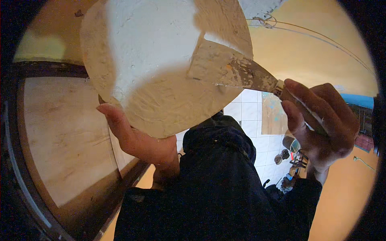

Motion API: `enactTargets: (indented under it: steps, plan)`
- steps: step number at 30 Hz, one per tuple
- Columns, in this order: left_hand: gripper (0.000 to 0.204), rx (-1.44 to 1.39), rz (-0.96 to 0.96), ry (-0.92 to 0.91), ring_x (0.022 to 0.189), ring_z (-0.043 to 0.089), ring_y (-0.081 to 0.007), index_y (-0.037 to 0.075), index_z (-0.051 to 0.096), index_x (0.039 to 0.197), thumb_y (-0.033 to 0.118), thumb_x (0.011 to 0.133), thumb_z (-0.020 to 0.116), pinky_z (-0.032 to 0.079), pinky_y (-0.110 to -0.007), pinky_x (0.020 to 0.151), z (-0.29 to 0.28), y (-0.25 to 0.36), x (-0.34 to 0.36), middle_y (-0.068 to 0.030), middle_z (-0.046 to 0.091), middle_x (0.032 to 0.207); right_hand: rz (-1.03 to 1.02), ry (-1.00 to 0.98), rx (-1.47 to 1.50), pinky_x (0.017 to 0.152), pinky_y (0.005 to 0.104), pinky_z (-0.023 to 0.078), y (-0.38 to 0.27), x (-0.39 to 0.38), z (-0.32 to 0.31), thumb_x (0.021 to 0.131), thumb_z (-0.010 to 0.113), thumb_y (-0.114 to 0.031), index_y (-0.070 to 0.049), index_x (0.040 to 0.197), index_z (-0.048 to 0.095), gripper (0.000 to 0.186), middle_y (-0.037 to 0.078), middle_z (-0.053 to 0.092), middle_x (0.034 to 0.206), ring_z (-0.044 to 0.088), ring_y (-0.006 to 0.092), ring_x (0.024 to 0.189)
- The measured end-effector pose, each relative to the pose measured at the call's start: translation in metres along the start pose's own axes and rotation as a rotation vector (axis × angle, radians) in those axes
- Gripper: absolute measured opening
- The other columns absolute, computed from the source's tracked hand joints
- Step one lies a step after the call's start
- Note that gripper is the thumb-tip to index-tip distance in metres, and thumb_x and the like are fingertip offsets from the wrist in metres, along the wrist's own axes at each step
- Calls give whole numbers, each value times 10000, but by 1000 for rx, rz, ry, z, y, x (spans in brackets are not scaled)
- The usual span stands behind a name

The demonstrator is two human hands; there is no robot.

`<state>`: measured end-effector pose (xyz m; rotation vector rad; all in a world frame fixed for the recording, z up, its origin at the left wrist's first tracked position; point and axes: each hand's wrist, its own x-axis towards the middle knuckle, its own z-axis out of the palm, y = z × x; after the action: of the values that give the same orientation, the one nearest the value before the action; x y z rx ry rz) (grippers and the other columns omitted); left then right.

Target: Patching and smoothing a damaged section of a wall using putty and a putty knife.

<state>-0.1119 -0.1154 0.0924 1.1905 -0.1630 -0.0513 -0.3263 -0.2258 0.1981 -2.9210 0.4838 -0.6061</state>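
Board: the round plaster-caked board (pixel 161 68) fills the upper middle of the view, tilted toward you. Keep it steady at this slant so the soft material does not slide off the low edge.
Plaster: a white layer (pixel 152 44) covers most of the board, thick at the top and smeared thin toward the bottom. Gather from the thick part first, I judge.
Wooden panel: a pale panel (pixel 64 136) in a dark frame stands just to your left, close to the board's edge. Mind the rim does not knock it.
Left hand: your left hand (pixel 136 138) supports the board from below, thumb up along its lower left rim, clasping it firmly. Hold close under the centre for balance.
Right hand: your right hand (pixel 321 120) is clenched round the knife's handle.
Knife: the broad putty knife (pixel 229 68) lies flat on the board's right part, its blade coated. Lower the angle and draw in one even stroke.
Floor: white tiles (pixel 251 112) lie far below, between your arms.
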Motion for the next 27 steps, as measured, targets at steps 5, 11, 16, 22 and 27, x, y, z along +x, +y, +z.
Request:
enactTargets:
  steps: [5,11,16,22,27]
  plan:
    - [625,83,48,-3,1052,640,-324,-92,536,1267,463,980,528,548,-465,891,5,-34,3,-207,605,1237,136,-19,51,483,288,458,14,-16,21,781,746,34,28,1014,689,239,204,687,916,608,217,618]
    - [585,-83,-35,-66,1045,646,-290,-106,546,1253,422,1005,500,567,-464,862,12,-28,5,-205,611,1229,46,-47,19,441,290,437,18,-18,14,747,768,26,38,1030,672,299,198,683,866,590,201,579]
    - [536,201,29,51,984,670,-269,-112,571,1223,375,1034,453,577,-439,849,-2,-42,18,-208,657,1142,93,-38,22,406,283,402,21,-17,25,710,821,-28,-1,1042,695,356,74,596,663,554,141,529]
    - [582,7,-107,-18,1162,583,-306,-112,490,1312,396,1036,423,497,-479,984,-13,-45,26,-222,544,1330,71,-1,57,407,283,402,20,-5,38,692,838,-81,-12,981,715,322,42,573,652,530,140,513]
    - [602,-36,-129,-21,1240,527,-316,-105,462,1348,406,1034,418,438,-494,1052,-26,-54,31,-220,486,1405,52,51,49,435,286,418,24,-4,55,692,845,-114,-14,982,712,334,48,590,670,545,145,551]
